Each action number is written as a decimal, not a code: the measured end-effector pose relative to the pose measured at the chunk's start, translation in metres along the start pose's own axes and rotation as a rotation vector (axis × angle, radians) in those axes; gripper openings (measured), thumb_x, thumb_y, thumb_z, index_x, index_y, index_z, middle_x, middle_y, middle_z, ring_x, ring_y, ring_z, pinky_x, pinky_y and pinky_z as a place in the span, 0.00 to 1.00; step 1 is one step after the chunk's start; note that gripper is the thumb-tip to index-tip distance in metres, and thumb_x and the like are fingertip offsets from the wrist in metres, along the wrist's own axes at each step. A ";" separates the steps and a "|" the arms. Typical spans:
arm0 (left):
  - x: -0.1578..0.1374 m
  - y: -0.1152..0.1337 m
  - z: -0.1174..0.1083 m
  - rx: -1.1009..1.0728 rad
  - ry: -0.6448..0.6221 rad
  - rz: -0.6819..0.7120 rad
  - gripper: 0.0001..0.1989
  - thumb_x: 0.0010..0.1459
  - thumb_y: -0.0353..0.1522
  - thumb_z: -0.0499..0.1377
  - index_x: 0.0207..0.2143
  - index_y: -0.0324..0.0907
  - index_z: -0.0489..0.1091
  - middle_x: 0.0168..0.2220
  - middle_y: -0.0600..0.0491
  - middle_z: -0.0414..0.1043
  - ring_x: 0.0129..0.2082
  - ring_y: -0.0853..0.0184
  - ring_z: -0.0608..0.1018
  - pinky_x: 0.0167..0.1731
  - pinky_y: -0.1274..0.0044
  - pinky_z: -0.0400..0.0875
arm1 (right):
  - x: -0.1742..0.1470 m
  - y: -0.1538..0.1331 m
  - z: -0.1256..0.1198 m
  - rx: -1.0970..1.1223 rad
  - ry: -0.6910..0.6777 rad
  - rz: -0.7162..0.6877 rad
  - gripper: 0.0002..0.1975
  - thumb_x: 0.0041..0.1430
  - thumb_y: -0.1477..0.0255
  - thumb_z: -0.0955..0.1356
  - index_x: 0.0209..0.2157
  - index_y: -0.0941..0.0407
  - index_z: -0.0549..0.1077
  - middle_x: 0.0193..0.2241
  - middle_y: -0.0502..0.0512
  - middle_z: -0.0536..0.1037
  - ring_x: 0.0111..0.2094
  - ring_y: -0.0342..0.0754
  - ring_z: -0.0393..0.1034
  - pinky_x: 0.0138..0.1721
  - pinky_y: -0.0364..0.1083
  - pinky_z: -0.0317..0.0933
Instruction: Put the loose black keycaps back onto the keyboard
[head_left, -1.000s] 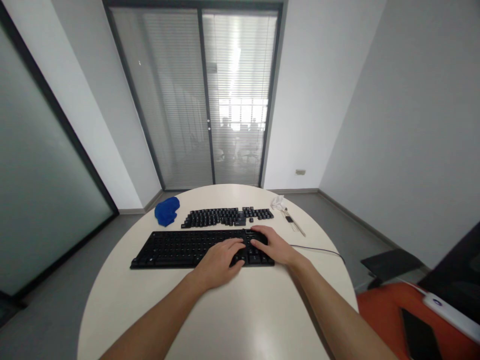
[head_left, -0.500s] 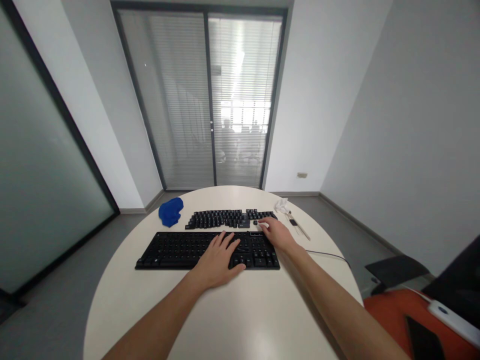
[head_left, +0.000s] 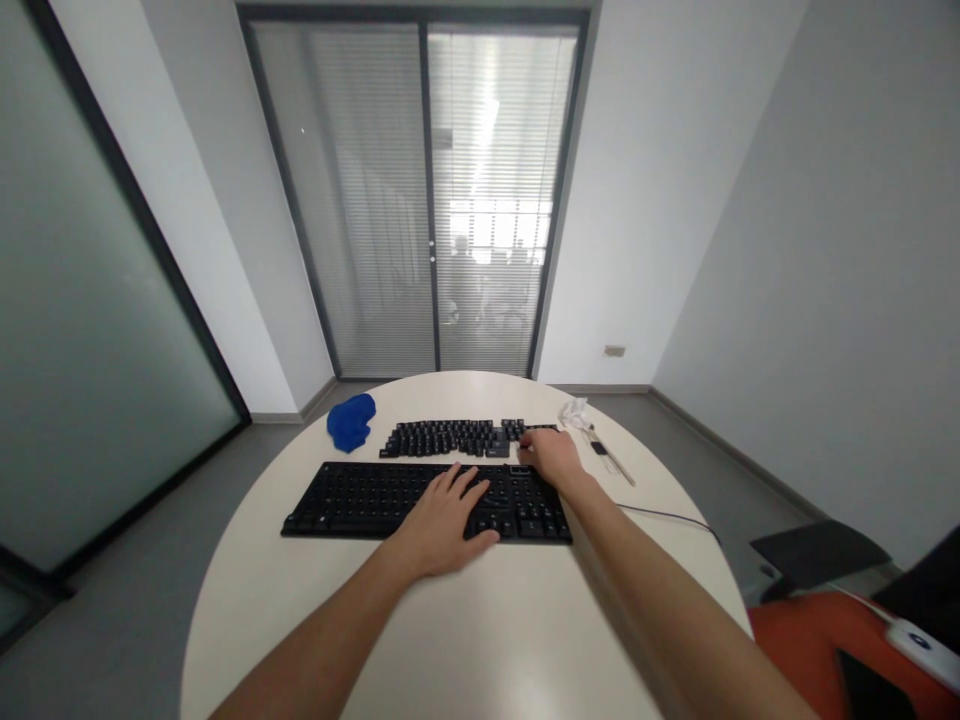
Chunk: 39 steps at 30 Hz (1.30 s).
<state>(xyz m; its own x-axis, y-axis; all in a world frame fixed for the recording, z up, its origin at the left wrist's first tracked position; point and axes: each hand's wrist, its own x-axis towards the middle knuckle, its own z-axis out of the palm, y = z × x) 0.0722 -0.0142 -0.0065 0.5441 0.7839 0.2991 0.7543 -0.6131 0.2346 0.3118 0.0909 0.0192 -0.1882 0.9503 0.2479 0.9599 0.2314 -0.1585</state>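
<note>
A black keyboard (head_left: 341, 500) lies on the round table, many of its key positions bare of caps. My left hand (head_left: 442, 520) rests flat across its middle, fingers spread, holding nothing. Behind the keyboard stand rows of loose black keycaps (head_left: 427, 438). Over the right end of these rows, my right hand (head_left: 553, 456) has thumb and fingers pinched on a small black keycap (head_left: 523, 446), mostly covered by the fingertips. Part of the right group of keycaps is hidden behind this hand.
A blue cloth (head_left: 350, 422) lies at the table's far left. Toward the right are a crumpled white tissue (head_left: 575, 412), a thin stick-like tool (head_left: 615, 459) and a black cable (head_left: 667, 515). An orange chair seat (head_left: 802, 640) holds a dark flat object and a white device.
My right hand's fingers have closed over a loose keycap they were reaching toward. My left hand stays on the keyboard. The whole view has shifted slightly.
</note>
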 end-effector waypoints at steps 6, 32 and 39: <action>0.001 -0.016 -0.016 -0.052 -0.044 0.083 0.31 0.62 0.45 0.59 0.64 0.44 0.63 0.66 0.46 0.61 0.67 0.54 0.61 0.65 0.61 0.57 | -0.029 -0.008 -0.009 0.538 -0.015 -0.127 0.14 0.62 0.61 0.69 0.41 0.55 0.80 0.38 0.56 0.84 0.39 0.53 0.77 0.42 0.48 0.67; 0.000 -0.018 -0.017 -0.057 -0.098 0.071 0.31 0.62 0.46 0.59 0.64 0.43 0.63 0.68 0.46 0.58 0.69 0.54 0.56 0.67 0.61 0.53 | -0.068 -0.033 -0.012 0.518 -0.186 -0.453 0.09 0.58 0.65 0.73 0.40 0.50 0.83 0.35 0.51 0.85 0.34 0.49 0.77 0.38 0.44 0.63; 0.001 -0.017 -0.019 -0.064 -0.102 0.071 0.30 0.62 0.44 0.59 0.64 0.44 0.63 0.67 0.47 0.59 0.69 0.54 0.56 0.67 0.61 0.53 | -0.070 -0.036 -0.015 0.510 -0.177 -0.453 0.06 0.57 0.68 0.73 0.37 0.52 0.83 0.36 0.52 0.84 0.36 0.48 0.76 0.39 0.43 0.64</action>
<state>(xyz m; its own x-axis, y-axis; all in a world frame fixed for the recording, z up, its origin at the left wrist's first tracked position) 0.0527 -0.0050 0.0067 0.6324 0.7421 0.2222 0.6892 -0.6700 0.2761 0.2934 0.0134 0.0217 -0.6191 0.7466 0.2436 0.5696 0.6404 -0.5152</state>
